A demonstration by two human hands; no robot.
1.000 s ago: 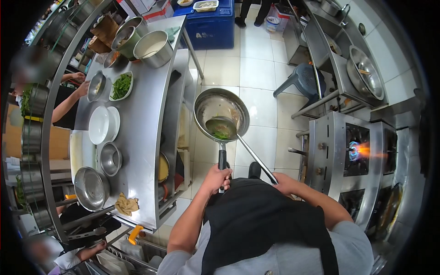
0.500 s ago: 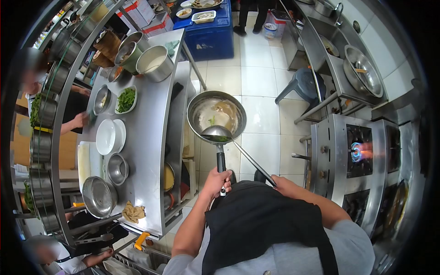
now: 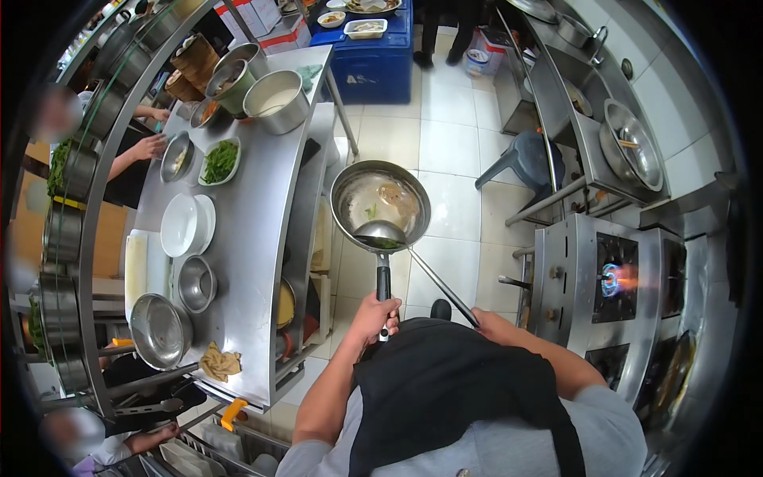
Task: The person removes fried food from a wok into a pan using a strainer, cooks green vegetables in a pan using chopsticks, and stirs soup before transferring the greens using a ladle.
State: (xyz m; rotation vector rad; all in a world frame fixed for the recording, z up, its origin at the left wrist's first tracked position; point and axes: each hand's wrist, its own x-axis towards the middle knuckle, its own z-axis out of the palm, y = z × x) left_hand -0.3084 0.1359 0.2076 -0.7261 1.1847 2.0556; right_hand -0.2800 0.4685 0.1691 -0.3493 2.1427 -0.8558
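My left hand [image 3: 377,318] is wrapped round the black handle of a deep pan [image 3: 342,199], held up over the tiled floor. Pale liquid with a brownish patch and a bit of green lies in the pan. In my right hand [image 3: 486,326] is the long metal handle of a ladle [image 3: 380,234]. The ladle's bowl rests inside the pan's near edge, with some green in it. To the left, on the steel table [image 3: 246,238], are white bowls [image 3: 184,224], a bowl of green vegetables [image 3: 221,162] and a large pot [image 3: 276,102].
A gas stove [image 3: 572,278] with a lit burner [image 3: 616,278] stands at the right. Beyond it are a plastic stool [image 3: 520,163] and a sink counter [image 3: 592,135]. Co-workers are behind the left shelf; another person's legs [image 3: 439,32] show near the blue box [image 3: 369,71].
The view has shifted slightly, and the pan and ladle sit a little further right in it. A co-worker's hand at the left has moved up to near the small metal bowl.
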